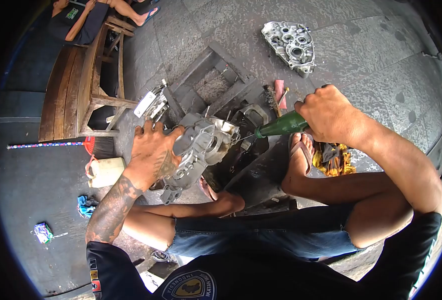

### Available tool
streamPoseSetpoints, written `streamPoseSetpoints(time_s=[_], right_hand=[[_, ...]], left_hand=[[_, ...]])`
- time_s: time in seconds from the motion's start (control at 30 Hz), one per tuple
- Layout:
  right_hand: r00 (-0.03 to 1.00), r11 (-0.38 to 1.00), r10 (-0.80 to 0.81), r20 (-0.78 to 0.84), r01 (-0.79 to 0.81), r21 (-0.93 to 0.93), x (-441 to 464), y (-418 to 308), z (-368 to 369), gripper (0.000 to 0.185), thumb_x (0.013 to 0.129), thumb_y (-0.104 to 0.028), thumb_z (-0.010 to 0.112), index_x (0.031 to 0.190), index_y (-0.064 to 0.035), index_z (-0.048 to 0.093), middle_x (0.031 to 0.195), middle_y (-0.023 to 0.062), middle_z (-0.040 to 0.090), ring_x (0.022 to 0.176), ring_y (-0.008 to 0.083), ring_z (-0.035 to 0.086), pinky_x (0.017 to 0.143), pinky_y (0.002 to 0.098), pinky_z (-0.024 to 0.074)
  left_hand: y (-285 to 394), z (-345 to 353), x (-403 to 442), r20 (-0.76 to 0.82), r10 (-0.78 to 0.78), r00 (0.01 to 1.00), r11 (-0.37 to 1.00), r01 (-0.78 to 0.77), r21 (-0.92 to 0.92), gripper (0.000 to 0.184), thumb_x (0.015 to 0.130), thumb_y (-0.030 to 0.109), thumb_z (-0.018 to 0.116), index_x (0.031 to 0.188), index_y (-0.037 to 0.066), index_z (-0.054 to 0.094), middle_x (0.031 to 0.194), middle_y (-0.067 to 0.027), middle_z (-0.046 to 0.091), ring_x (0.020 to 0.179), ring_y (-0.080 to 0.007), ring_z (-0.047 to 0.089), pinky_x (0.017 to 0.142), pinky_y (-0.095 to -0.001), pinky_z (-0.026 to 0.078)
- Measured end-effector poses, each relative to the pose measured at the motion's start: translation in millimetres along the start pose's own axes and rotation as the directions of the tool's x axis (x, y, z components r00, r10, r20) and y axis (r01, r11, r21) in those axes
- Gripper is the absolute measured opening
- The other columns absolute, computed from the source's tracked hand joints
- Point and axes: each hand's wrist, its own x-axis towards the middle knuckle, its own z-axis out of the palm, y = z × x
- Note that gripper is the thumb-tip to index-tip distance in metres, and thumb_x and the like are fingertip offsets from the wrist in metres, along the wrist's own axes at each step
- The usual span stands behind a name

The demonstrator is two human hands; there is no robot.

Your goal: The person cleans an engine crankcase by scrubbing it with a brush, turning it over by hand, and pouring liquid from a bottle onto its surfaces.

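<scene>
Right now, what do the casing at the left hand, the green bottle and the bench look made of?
Casing: dull silver-grey metal with moulded contours, likely cast aluminium. Green bottle: probably glass, given its shine; plastic possible. Bench: wood, worn brown planks.

Fisheye distortion bends the scene inside black, blue-fringed corners; soft light brightens the grey floor (366,60) and glints on the metal casing (195,137), while the black shirt (291,277) loses detail in near-darkness
</scene>
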Motion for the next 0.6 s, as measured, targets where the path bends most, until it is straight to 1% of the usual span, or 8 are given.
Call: streamPoseSetpoints(time_s=[0.17, 0.23, 0.3, 0.37, 0.43, 0.47, 0.53, 0.6], right_hand=[[1.0, 1.0, 0.0, -0.02, 0.001, 0.013, -3.1, 0.9, -2.6, 0.022, 0.076, -0.018, 0.071, 0.089, -0.001, 0.075, 0.09, 0.0149, 0.074, 0.089, 0.0287, 0.073, 0.077, 0.0379, 0.0575], [0.999, 1.0, -0.005, -0.043, 0.005, 0.015, -3.9, 1.4, -3.3, 0.023, 0.076, -0.018, 0.071, 0.09, -0.0002, 0.075, 0.09, 0.0151, 0.074, 0.089, 0.0288, 0.073, 0.077, 0.038, 0.0575], [1.0, 1.0, -0.012, -0.01, 0.012, 0.005, -3.1, 0.8, -4.0, 0.024, 0.076, -0.017, 0.071, 0.091, 0.0006, 0.074, 0.089, 0.0154, 0.074, 0.088, 0.0292, 0.073, 0.076, 0.0382, 0.0574], [1.0, 1.0, -0.014, -0.022, 0.014, 0.011, -3.9, 1.2, -3.0, 0.024, 0.075, -0.017, 0.071, 0.091, 0.0006, 0.074, 0.088, 0.0154, 0.074, 0.088, 0.0293, 0.073, 0.076, 0.0382, 0.0574], [0.999, 1.0, -0.02, -0.034, 0.021, 0.017, -3.5, 0.9, -2.0, 0.024, 0.075, -0.017, 0.071, 0.091, 0.0005, 0.074, 0.088, 0.0154, 0.074, 0.088, 0.0293, 0.073, 0.076, 0.0382, 0.0575], [1.0, 1.0, -0.014, -0.021, 0.014, 0.005, -3.0, 0.9, -1.8, 0.024, 0.075, -0.017, 0.071, 0.091, 0.0006, 0.074, 0.088, 0.0153, 0.074, 0.089, 0.0294, 0.073, 0.076, 0.0381, 0.0575], [1.0, 1.0, -0.01, -0.008, 0.01, -0.005, -2.0, 0.7, -0.7, 0.024, 0.075, -0.017, 0.071, 0.09, 0.0008, 0.074, 0.088, 0.0153, 0.074, 0.089, 0.0295, 0.073, 0.076, 0.0381, 0.0575], [1.0, 1.0, -0.013, -0.007, 0.013, -0.006, -2.1, 1.8, 0.7, 0.023, 0.074, -0.017, 0.072, 0.089, -0.0001, 0.075, 0.088, 0.0145, 0.074, 0.089, 0.0291, 0.073, 0.076, 0.0379, 0.0576]], left_hand=[[1.5, -1.7, 2.1, 0.055, -0.036, 0.998, 0.999, 0.037, -0.021, 0.066, 0.071, 0.028, 0.076, 0.135, 0.027, 0.059, 0.112, -0.0174, 0.063, 0.111, -0.0353, 0.056, 0.094, -0.0472, 0.048], [2.2, -3.6, 3.8, 0.116, -0.055, 0.992, 0.998, 0.059, -0.03, 0.065, 0.072, 0.028, 0.075, 0.135, 0.027, 0.059, 0.114, -0.0179, 0.063, 0.111, -0.0358, 0.057, 0.095, -0.0473, 0.048], [2.5, -3.6, 3.4, 0.118, -0.058, 0.991, 0.998, 0.062, -0.028, 0.065, 0.072, 0.028, 0.075, 0.135, 0.028, 0.059, 0.114, -0.0177, 0.063, 0.111, -0.0357, 0.057, 0.095, -0.0474, 0.048], [2.9, -2.5, 3.8, 0.121, -0.058, 0.991, 0.998, 0.062, -0.027, 0.066, 0.072, 0.028, 0.076, 0.135, 0.028, 0.059, 0.114, -0.0176, 0.063, 0.112, -0.0356, 0.057, 0.095, -0.0476, 0.048], [1.9, -0.1, 2.9, 0.108, -0.061, 0.992, 0.998, 0.063, -0.016, 0.067, 0.07, 0.029, 0.076, 0.134, 0.021, 0.059, 0.114, -0.0177, 0.062, 0.112, -0.0352, 0.056, 0.096, -0.0473, 0.048], [1.6, 1.5, 1.8, 0.108, -0.063, 0.992, 0.998, 0.065, -0.016, 0.067, 0.07, 0.029, 0.076, 0.134, 0.021, 0.059, 0.114, -0.0177, 0.062, 0.112, -0.0352, 0.056, 0.096, -0.0473, 0.048], [1.6, 4.5, -1.8, 0.034, -0.036, 0.999, 0.999, 0.036, 0.013, 0.069, 0.068, 0.031, 0.078, 0.132, 0.012, 0.059, 0.112, -0.0179, 0.062, 0.11, -0.0341, 0.056, 0.094, -0.0467, 0.047], [4.2, 5.3, -3.3, 0.017, -0.021, 1.0, 0.999, 0.02, 0.045, 0.071, 0.067, 0.032, 0.078, 0.131, 0.011, 0.058, 0.112, -0.0175, 0.061, 0.11, -0.0333, 0.055, 0.093, -0.046, 0.046]])
